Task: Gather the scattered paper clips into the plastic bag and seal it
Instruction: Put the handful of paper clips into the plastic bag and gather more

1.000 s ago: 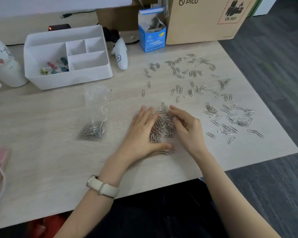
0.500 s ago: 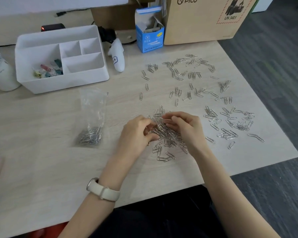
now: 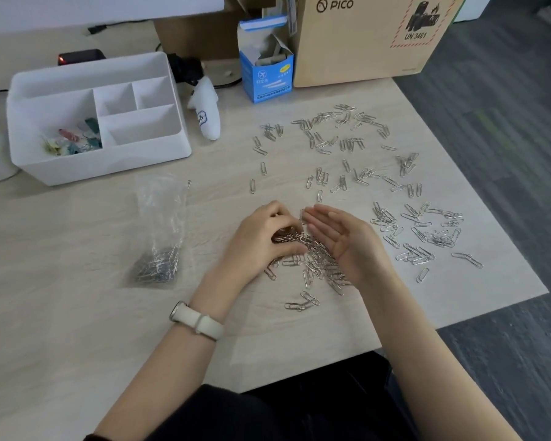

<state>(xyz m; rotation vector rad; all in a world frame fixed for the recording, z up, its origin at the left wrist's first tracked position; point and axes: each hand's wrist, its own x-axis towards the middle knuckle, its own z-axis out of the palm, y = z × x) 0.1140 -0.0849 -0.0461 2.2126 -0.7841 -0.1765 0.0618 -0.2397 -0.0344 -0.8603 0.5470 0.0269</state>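
Note:
A heap of silver paper clips (image 3: 315, 259) lies on the pale wooden desk between my hands. My left hand (image 3: 261, 240) curls its fingers into the heap's left side and grips a bunch of clips. My right hand (image 3: 344, 240) stands on its edge at the heap's right, palm turned left, fingers straight. A clear plastic bag (image 3: 161, 230) lies flat to the left, mouth pointing away from me, with clips bunched in its near end. More scattered clips (image 3: 341, 144) lie further back and others (image 3: 423, 233) to the right.
A white compartment organiser (image 3: 96, 154) with coloured clips stands at the back left. Behind the clips are a white controller (image 3: 207, 113), a blue carton (image 3: 266, 74) and a cardboard box (image 3: 363, 39). The desk's right edge (image 3: 477, 198) drops to dark carpet.
Both hands lay flat over the heap, then curled into it. Now my right hand has opened and turned palm-left, while my left keeps clutching clips. The heap has spread toward me.

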